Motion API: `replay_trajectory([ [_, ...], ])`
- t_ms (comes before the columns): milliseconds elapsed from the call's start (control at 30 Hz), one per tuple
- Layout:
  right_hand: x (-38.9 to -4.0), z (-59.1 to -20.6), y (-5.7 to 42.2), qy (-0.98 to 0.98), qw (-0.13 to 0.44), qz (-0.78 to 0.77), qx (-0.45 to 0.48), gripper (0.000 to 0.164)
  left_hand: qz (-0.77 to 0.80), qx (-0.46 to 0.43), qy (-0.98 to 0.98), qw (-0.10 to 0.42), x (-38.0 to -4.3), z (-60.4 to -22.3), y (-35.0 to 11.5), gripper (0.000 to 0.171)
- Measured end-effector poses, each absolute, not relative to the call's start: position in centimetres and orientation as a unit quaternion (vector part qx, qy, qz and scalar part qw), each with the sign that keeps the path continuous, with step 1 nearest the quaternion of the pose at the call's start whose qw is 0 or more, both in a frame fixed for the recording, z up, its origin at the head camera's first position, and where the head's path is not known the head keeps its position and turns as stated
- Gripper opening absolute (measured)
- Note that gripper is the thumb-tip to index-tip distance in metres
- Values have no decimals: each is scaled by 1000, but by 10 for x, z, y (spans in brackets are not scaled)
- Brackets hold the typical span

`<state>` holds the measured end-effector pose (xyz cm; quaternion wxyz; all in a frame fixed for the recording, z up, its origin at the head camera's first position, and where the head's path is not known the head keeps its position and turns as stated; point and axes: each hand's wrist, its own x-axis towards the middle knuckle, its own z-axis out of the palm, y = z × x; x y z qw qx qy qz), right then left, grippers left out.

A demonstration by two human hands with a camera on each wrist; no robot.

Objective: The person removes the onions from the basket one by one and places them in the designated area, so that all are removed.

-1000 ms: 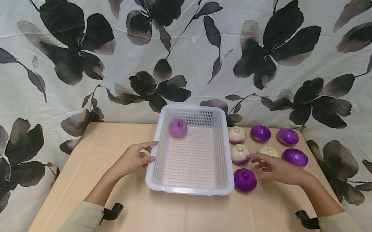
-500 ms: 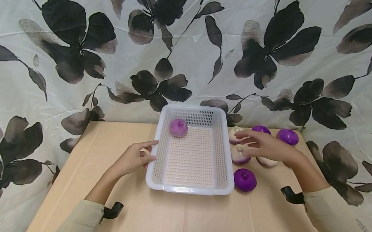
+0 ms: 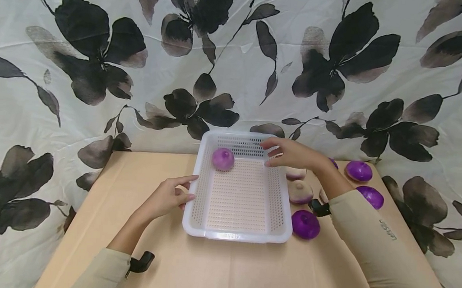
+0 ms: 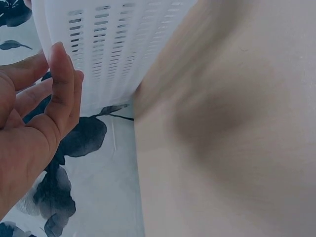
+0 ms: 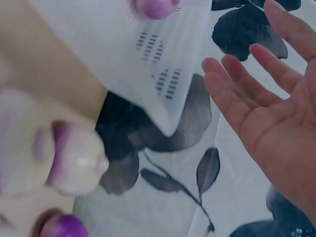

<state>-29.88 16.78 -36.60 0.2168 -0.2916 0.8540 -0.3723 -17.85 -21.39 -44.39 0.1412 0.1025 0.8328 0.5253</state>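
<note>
My left hand [image 3: 168, 198] is at the left side of a white perforated plastic basket [image 3: 189, 213]. Its fingertips touch the rim and outer wall, seen closely in the left wrist view. Inside the basket, toward the back left, lies one purple onion [image 3: 223, 159]. My right hand [image 3: 291, 154] hovers over the basket's back right corner; its fingers are spread and hold nothing, as the right wrist view confirms. Right of the basket sit pale onions [image 3: 300, 193] and a dark purple onion [image 3: 305, 224]. My right forearm partly hides this group.
More purple onions [image 3: 359, 171] lie near the right edge of the light wooden table [image 3: 229, 270]. Behind the table hangs a white cloth [image 3: 260, 83] with dark flowers. Black wrist straps [image 3: 140, 262] stick out from both sleeves.
My right hand has moved left from above the onions, first up past the pale ones, then over the basket's back right corner. The left hand and basket keep their place.
</note>
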Motion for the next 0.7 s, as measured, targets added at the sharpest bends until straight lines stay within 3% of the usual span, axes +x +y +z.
replay_trajectory([
  [233,-314,-374,134,861,231,-373,-258,69,526,95,833,144,-177,-445,-213,61],
  [700,-336,-433,83,847,200,-468,-154,73,522,98,837,136,-182,-447,-209,62],
])
